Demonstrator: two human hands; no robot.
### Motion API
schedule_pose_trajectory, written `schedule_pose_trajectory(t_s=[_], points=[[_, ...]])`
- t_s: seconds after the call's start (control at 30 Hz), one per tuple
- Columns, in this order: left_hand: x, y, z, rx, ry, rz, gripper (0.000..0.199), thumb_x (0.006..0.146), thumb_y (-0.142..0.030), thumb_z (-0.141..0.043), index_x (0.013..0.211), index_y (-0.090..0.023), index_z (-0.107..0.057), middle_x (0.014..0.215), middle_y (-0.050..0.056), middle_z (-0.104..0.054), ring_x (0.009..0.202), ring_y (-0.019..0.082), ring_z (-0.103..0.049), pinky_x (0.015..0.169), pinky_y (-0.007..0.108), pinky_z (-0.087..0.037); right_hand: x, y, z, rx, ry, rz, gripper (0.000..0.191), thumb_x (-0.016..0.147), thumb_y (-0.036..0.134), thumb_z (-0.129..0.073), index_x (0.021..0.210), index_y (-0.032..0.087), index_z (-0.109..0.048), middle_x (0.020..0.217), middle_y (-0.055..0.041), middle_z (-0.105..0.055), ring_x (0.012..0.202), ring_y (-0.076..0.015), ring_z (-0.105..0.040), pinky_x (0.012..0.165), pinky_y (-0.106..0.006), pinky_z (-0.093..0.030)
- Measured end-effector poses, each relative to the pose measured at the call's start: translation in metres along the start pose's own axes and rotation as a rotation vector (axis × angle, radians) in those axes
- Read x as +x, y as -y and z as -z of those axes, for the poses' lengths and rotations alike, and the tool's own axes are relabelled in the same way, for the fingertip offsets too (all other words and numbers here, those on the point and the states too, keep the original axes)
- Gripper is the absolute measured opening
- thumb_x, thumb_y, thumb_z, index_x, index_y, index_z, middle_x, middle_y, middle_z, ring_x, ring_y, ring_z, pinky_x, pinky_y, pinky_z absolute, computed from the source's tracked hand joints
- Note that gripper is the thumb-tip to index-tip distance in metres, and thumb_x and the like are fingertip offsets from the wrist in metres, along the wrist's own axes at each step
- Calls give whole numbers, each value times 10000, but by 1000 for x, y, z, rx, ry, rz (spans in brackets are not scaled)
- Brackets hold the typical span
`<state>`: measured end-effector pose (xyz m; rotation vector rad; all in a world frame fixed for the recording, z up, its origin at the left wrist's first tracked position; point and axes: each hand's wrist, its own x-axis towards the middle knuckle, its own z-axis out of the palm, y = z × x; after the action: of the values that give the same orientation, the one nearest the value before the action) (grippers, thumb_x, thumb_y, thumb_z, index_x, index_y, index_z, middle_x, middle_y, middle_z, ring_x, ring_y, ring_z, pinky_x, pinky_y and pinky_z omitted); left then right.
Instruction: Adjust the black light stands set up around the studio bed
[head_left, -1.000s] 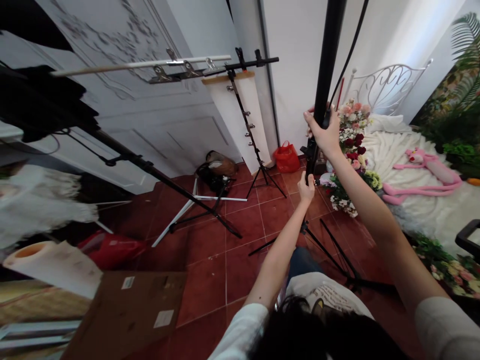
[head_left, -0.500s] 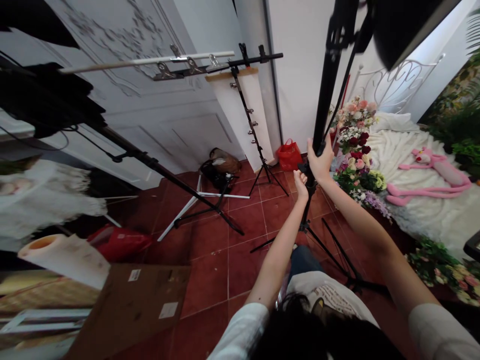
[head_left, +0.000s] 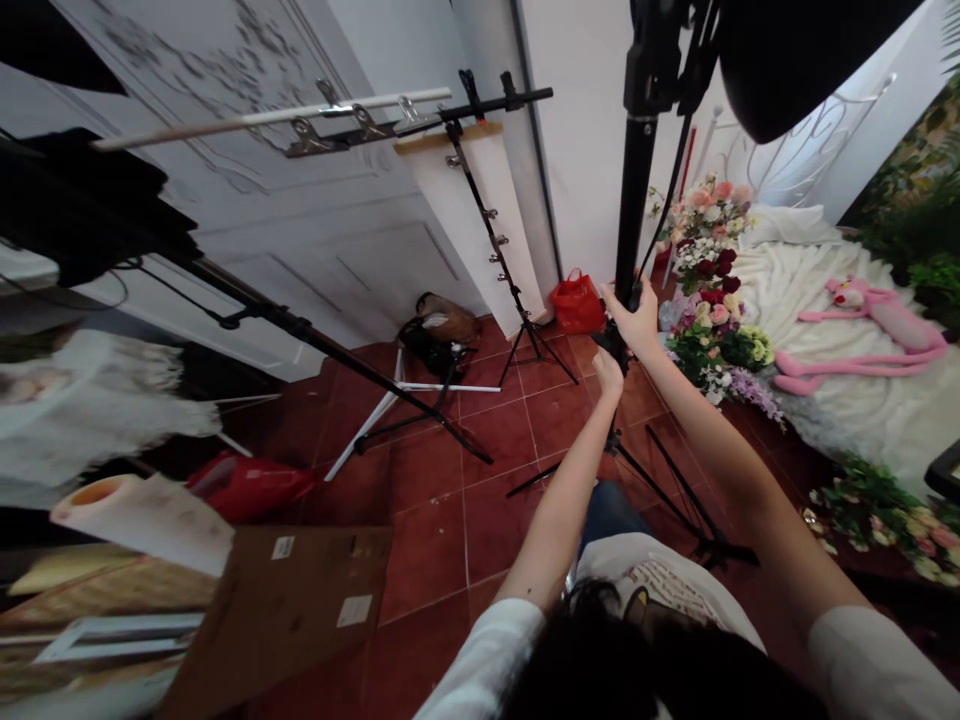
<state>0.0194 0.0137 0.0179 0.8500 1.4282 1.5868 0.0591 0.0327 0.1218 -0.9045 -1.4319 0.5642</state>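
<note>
A black light stand rises in front of me, with a large dark lamp head at the upper right. Around its pole, just below the thick upper section, my right hand is wrapped. My left hand is closed at the black clamp collar slightly lower on the same pole; its fingertips are partly hidden. The stand's spread legs rest on the red tiled floor beside my body.
Another black stand slants across the left. A thin stand with clips stands before a white paper backdrop. Flowers and a pink plush toy are at the right, a cardboard box at lower left.
The held pole and lamp head have shifted left and become more upright in view. Both hands stay on the pole, and my left hand has turned around the collar.
</note>
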Motion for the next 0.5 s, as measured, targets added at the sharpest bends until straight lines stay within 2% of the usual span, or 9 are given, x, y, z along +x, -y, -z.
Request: schedule_pose_trajectory(t_s=[0.17, 0.33, 0.4, 0.5], points=[[0, -3, -6, 44, -49, -22, 608, 1083, -405, -309, 660, -165, -673, 610, 107, -689, 674, 200, -692, 649, 269, -550, 1, -2, 5, -9, 101, 0, 624, 913, 744, -607, 1277, 238, -581, 1016, -65, -710, 1021, -259, -728, 966, -467, -610], [6, 7, -4, 126, -118, -36, 500, 1042, -253, -335, 699, -157, -684, 732, 119, -744, 755, 200, -712, 704, 267, -538, -15, -11, 25, -112, 152, 73, 779, 892, 733, -647, 1461, 234, -461, 1306, -145, -675, 1245, -293, -661, 1091, -505, -542], [7, 12, -3, 148, -117, -62, 427, 1020, -238, -392, 742, -153, -705, 754, 120, -752, 773, 205, -718, 729, 275, -535, -27, -19, 38, -178, 158, 83, 772, 888, 711, -666, 1450, 217, -480, 1340, -168, -660, 1266, -306, -649, 1098, -509, -536], [9, 17, -4, 115, -86, -83, 370, 993, -234, -462, 706, -162, -685, 742, 121, -742, 774, 212, -716, 768, 295, -529, -47, -34, 58, -300, 226, 80, 667, 904, 666, -661, 1358, 185, -571, 1305, -199, -678, 1254, -337, -650, 1110, -535, -522]])
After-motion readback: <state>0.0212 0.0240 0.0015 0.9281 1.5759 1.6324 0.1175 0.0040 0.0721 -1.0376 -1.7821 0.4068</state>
